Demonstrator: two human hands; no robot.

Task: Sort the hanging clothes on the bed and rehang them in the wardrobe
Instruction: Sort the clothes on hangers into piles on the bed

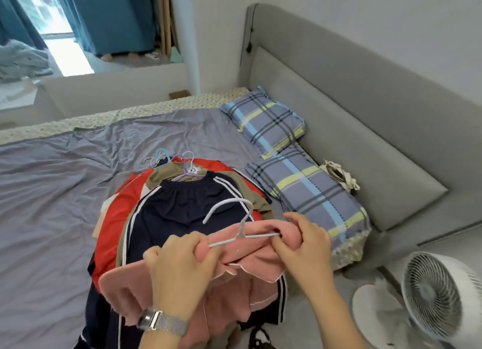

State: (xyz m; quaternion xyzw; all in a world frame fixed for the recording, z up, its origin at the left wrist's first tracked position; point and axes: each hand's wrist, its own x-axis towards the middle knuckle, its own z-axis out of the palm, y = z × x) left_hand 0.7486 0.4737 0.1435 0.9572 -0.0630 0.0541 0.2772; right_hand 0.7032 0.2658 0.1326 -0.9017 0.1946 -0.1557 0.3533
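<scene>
Gripping pink garment (pixel 245 255) with left hand (pixel 180 273), pinching its collar at white hanger (pixel 234 228) with right hand (pixel 305 247); heaped clothes pile (pixel 167 208) on bed (pixel 52 179) just beyond both.

grey headboard (pixel 365 93), teal curtains (pixel 114 17), white fan (pixel 440 299)

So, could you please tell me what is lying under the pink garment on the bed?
Directly under the pink garment lie navy shorts with white stripes, over an olive piece and a red one. How many more are in the pile is hidden.
</scene>
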